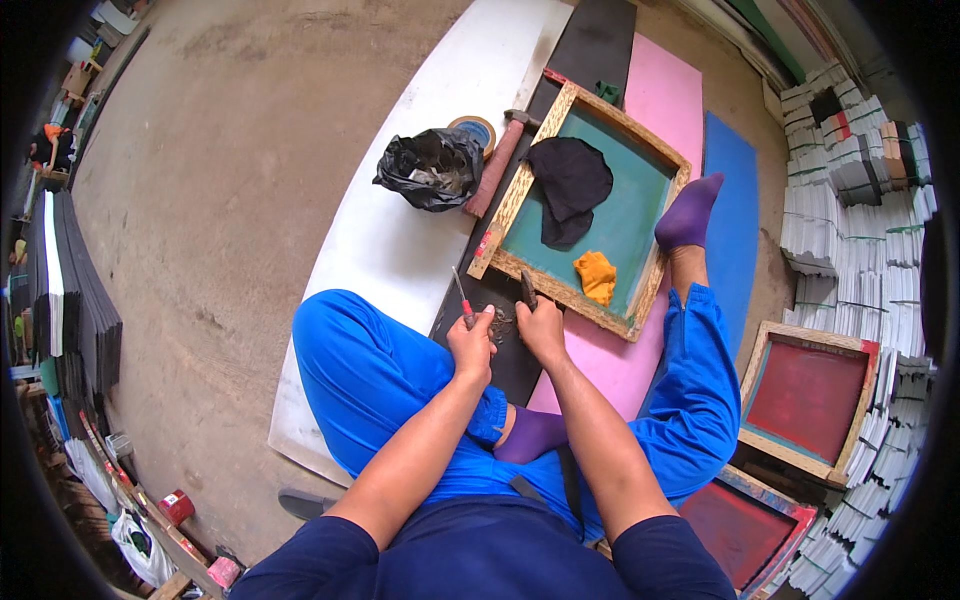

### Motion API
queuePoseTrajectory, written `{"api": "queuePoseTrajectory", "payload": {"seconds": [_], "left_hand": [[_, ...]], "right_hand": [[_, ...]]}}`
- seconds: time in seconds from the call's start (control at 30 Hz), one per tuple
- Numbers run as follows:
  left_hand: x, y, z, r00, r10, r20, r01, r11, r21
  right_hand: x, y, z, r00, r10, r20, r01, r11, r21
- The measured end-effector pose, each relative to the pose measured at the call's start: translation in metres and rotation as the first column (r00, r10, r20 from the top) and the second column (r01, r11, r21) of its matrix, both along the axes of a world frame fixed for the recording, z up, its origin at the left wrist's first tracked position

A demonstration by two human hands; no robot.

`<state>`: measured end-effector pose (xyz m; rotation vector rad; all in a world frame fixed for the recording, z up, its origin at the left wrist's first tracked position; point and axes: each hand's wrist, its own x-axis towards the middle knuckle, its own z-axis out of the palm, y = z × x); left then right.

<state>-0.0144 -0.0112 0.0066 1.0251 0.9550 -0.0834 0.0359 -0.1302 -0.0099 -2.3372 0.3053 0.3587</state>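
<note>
My left hand (472, 343) is closed round the red handle of a screwdriver (464, 297), its thin metal shaft pointing up and away. My right hand (541, 328) grips a dark tool (528, 289) at the near side of a wooden screen frame (575, 298); fingers hide most of that tool, so its kind is unclear. The frame holds green mesh (630, 210) and lies in front of me, between my legs. A black cloth (570, 185) and a crumpled yellow cloth (596, 277) rest on the mesh. Small scraps (502, 325) lie between my hands.
Left of the frame are a container lined with a black bag (430, 170), a tape roll (474, 130) and a thick reddish bar (495, 170) by a metal hammer head (522, 118). Red-mesh frames (808, 398) and paper stacks (860, 260) stand right. Coloured mats (660, 90) lie beneath.
</note>
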Motion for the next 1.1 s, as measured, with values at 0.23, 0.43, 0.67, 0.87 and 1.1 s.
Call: {"api": "queuePoseTrajectory", "payload": {"seconds": [0.23, 0.43, 0.67, 0.87, 1.1], "left_hand": [[-0.002, 0.009, 0.0, 0.996, -0.086, 0.009, 0.086, 0.984, -0.155], [-0.005, 0.008, -0.006, 0.997, -0.059, 0.04, 0.066, 0.98, -0.188], [-0.005, 0.007, -0.001, 0.999, 0.005, 0.039, -0.002, 0.997, -0.074], [-0.007, 0.005, 0.001, 0.996, -0.044, -0.083, 0.052, 0.994, 0.099], [-0.007, 0.001, -0.003, 0.997, -0.036, -0.064, 0.04, 0.997, 0.061]], "right_hand": [[-0.036, -0.009, 0.024, 0.926, 0.275, -0.258, -0.203, 0.94, 0.274], [-0.037, -0.025, 0.036, 0.857, 0.426, -0.289, -0.338, 0.889, 0.31], [-0.027, -0.041, 0.035, 0.741, 0.556, -0.376, -0.418, 0.82, 0.39], [0.0, -0.049, 0.044, 0.787, 0.329, -0.522, -0.084, 0.896, 0.437], [0.037, -0.046, 0.041, 0.758, 0.248, -0.604, 0.093, 0.875, 0.475]]}}
